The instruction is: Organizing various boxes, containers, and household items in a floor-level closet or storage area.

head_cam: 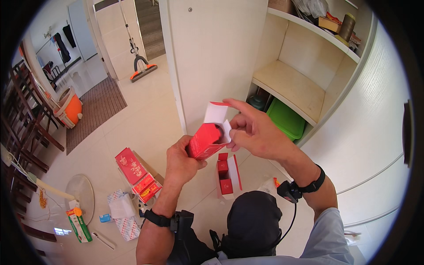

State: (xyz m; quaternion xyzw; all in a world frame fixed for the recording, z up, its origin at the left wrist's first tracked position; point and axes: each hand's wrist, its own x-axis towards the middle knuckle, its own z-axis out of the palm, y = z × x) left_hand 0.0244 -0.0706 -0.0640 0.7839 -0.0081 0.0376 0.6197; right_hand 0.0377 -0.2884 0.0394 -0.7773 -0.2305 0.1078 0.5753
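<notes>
A small red cardboard box [203, 140] with its white-lined top flaps raised is held, tilted, in my left hand [182, 159]. Something dark and round shows inside its mouth. At the box's right side my right hand [253, 132] has its index finger on the edge of the upright lid and its thumb and other fingers around a side flap. Beneath my hands, on the tiled floor, stands a larger red box [228, 175] with its lid open and smaller red boxes inside.
Left on the floor lie red packages [132, 167], a white packet [122, 207], a green box [79, 225] and a fan base [81, 198]. An open cabinet [291, 79] with a green plastic tray [285, 119] stands at right. A mop [143, 73] leans behind.
</notes>
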